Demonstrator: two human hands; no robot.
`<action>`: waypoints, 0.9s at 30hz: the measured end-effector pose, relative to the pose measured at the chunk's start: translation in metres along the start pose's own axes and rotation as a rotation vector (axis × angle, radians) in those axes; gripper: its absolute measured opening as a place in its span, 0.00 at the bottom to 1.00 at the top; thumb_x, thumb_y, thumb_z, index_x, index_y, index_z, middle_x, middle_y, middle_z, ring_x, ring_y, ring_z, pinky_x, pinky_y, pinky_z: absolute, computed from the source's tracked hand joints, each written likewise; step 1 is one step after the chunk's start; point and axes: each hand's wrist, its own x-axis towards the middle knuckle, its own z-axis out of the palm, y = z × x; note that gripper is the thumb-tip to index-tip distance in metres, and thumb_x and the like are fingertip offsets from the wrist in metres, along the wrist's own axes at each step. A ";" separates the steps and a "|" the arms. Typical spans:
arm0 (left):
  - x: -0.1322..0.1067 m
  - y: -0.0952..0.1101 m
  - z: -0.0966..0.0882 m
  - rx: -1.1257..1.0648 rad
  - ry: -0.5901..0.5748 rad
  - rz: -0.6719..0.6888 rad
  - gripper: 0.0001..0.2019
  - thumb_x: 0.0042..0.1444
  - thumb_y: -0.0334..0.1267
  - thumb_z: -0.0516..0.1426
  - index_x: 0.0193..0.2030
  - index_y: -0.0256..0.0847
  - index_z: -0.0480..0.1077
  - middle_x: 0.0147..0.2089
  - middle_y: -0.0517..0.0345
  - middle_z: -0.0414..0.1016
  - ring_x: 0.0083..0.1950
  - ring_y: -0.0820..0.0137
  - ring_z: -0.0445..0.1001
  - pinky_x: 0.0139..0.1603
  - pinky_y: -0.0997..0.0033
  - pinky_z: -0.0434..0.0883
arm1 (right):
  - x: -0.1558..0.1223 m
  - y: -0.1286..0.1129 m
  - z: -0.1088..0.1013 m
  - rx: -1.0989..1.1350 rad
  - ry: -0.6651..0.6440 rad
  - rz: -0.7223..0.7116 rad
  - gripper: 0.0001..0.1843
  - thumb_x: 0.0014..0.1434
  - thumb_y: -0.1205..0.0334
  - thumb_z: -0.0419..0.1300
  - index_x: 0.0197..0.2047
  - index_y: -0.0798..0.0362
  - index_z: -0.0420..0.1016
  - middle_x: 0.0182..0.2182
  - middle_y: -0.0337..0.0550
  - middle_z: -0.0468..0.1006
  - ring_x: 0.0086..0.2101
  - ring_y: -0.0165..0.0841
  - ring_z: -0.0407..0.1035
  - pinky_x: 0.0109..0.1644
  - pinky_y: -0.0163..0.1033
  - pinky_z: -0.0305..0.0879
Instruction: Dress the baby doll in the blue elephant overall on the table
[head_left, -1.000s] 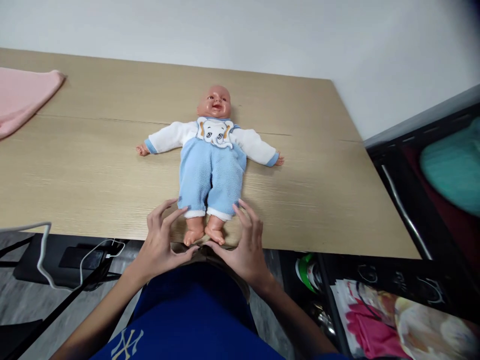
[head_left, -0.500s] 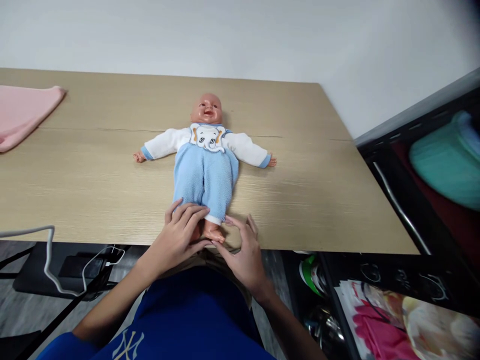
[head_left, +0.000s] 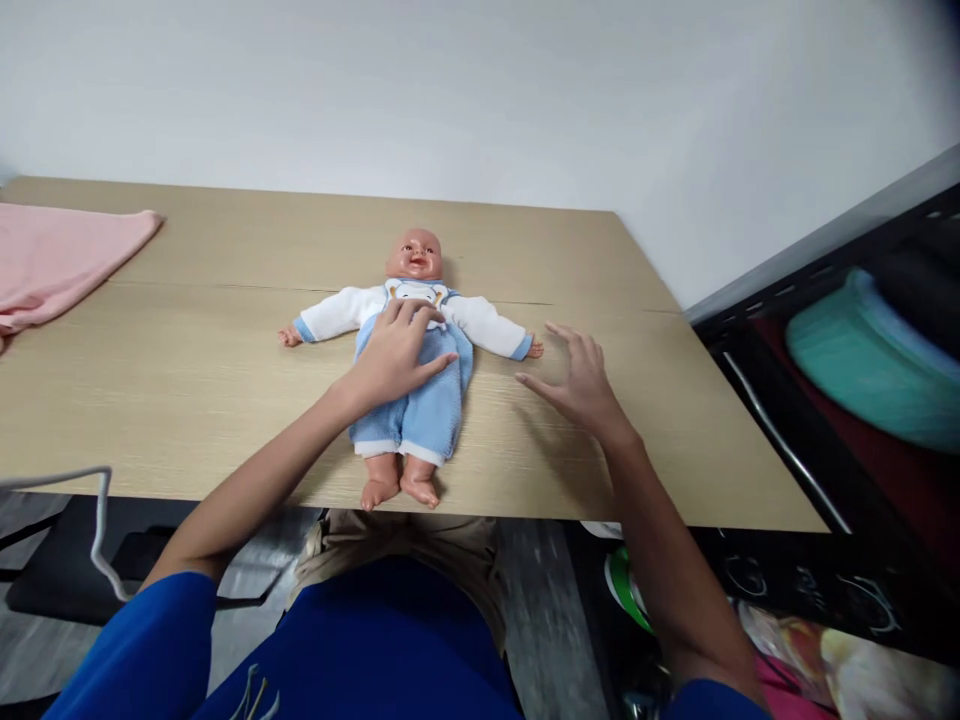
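Note:
A baby doll [head_left: 416,258] lies on its back on the wooden table [head_left: 225,400], arms spread and bare feet toward me at the near edge. It wears a light blue romper [head_left: 435,410] with white sleeves and a white elephant face on the chest, partly covered by my hand. My left hand [head_left: 394,350] is over the doll's belly, fingers apart, holding nothing; whether it touches the cloth I cannot tell. Beside the doll's hand on the right, my right hand [head_left: 577,380] hovers over the table with thumb and fingers spread and nothing in it.
A pink cloth [head_left: 67,255] lies at the table's left end. To the right stands a black rack with a teal basin [head_left: 877,350]. A white cable [head_left: 101,520] hangs at the near left edge, above a dark chair. Bags and other items sit low on the right.
Both hands have left the doll's feet and trouser cuff. My left hand moved up over its belly, my right hand up and right, opening beside its arm. The view shifted slightly.

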 end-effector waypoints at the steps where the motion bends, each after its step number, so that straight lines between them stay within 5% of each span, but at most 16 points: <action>1: 0.017 -0.006 0.007 0.019 -0.023 0.016 0.25 0.76 0.53 0.66 0.70 0.41 0.73 0.75 0.38 0.76 0.78 0.42 0.69 0.82 0.38 0.66 | 0.016 0.013 0.005 -0.004 -0.036 -0.014 0.61 0.61 0.19 0.72 0.81 0.55 0.71 0.76 0.70 0.76 0.76 0.69 0.68 0.84 0.79 0.59; 3: 0.049 -0.014 0.022 0.057 -0.098 0.057 0.28 0.73 0.51 0.68 0.71 0.38 0.73 0.75 0.35 0.75 0.78 0.41 0.68 0.82 0.40 0.67 | 0.042 0.033 0.015 0.033 -0.133 -0.033 0.63 0.58 0.18 0.74 0.80 0.55 0.72 0.77 0.71 0.75 0.76 0.69 0.68 0.84 0.78 0.59; 6: 0.085 -0.015 0.044 0.129 -0.221 0.129 0.34 0.69 0.48 0.72 0.74 0.32 0.71 0.77 0.31 0.74 0.77 0.40 0.68 0.80 0.42 0.67 | 0.063 0.047 0.024 0.176 -0.235 -0.025 0.52 0.57 0.24 0.77 0.70 0.52 0.81 0.69 0.67 0.84 0.69 0.65 0.78 0.78 0.73 0.70; 10: 0.109 -0.006 0.061 0.234 -0.296 0.162 0.39 0.64 0.46 0.75 0.75 0.28 0.70 0.75 0.29 0.76 0.74 0.37 0.70 0.74 0.39 0.70 | 0.072 0.037 0.026 0.439 -0.040 0.010 0.42 0.52 0.30 0.84 0.59 0.48 0.83 0.58 0.57 0.89 0.59 0.57 0.85 0.71 0.66 0.80; 13: 0.111 -0.006 0.065 0.232 -0.224 0.119 0.29 0.69 0.42 0.69 0.71 0.30 0.73 0.69 0.32 0.80 0.70 0.39 0.74 0.69 0.41 0.72 | 0.070 0.015 0.033 0.666 0.074 0.002 0.47 0.55 0.35 0.85 0.71 0.43 0.77 0.65 0.55 0.86 0.64 0.53 0.83 0.74 0.60 0.80; 18: 0.104 -0.028 0.065 0.005 -0.012 0.071 0.19 0.70 0.40 0.63 0.64 0.37 0.76 0.62 0.37 0.84 0.61 0.45 0.79 0.66 0.45 0.74 | 0.054 -0.008 0.063 0.803 0.019 0.088 0.49 0.62 0.32 0.80 0.78 0.36 0.69 0.72 0.53 0.80 0.68 0.51 0.79 0.75 0.62 0.81; 24: 0.103 -0.056 0.064 -0.435 0.243 0.064 0.30 0.70 0.55 0.67 0.69 0.38 0.75 0.68 0.36 0.85 0.69 0.44 0.83 0.73 0.43 0.78 | 0.037 -0.019 0.090 0.803 -0.265 0.111 0.39 0.63 0.32 0.79 0.69 0.40 0.79 0.69 0.54 0.83 0.69 0.52 0.78 0.83 0.68 0.69; 27: 0.101 -0.062 0.061 -0.572 0.293 -0.018 0.33 0.70 0.62 0.68 0.71 0.41 0.77 0.72 0.37 0.84 0.74 0.43 0.82 0.79 0.39 0.76 | 0.039 -0.033 0.099 0.901 -0.345 0.133 0.39 0.62 0.31 0.80 0.68 0.41 0.80 0.69 0.54 0.83 0.68 0.52 0.79 0.81 0.66 0.72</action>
